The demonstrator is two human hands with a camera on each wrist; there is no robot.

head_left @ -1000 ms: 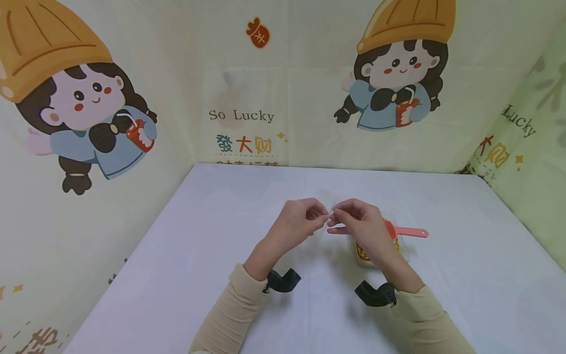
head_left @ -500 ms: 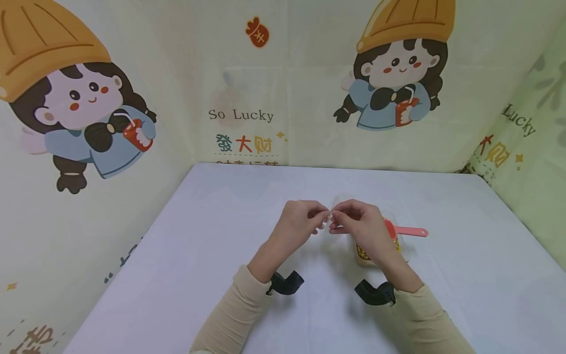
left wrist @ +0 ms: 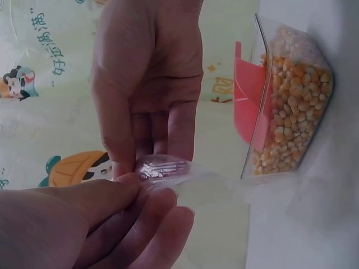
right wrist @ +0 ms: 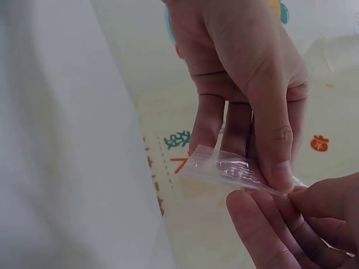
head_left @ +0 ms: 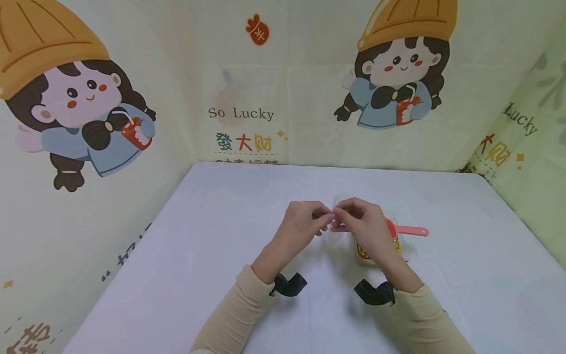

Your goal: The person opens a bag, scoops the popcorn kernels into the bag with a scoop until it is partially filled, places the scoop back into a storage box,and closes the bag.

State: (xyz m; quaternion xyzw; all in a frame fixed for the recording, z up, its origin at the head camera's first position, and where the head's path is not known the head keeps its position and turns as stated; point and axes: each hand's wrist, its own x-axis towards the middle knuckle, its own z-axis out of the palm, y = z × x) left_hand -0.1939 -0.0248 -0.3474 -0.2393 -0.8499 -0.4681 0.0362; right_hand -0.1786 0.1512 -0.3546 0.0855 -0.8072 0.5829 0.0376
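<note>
A thin clear plastic bag (left wrist: 162, 169) is stretched between my two hands, with shiny creases near its edge. My left hand (head_left: 302, 223) pinches it between thumb and forefinger. Tip to tip with it, my right hand (head_left: 364, 221) pinches the bag from the other side. In the right wrist view, a flap of the bag (right wrist: 224, 168) sticks out past the left thumb. Just behind and under my right hand stands a clear box (left wrist: 328, 89) of dry corn kernels (left wrist: 297, 95). A pink scoop (head_left: 411, 230) lies across its top, partly hidden by the hand.
A white-covered table (head_left: 212, 236) lies beneath. Printed cloth walls (head_left: 309, 98) rise at the back and both sides. Each wrist carries a black camera mount, on the left (head_left: 289, 285) and on the right (head_left: 374, 293).
My left hand has shifted slightly right, closer to the right hand. The bag's upper part has moved right, behind the right fingers. The right hand has barely moved; box and scoop stay put.
</note>
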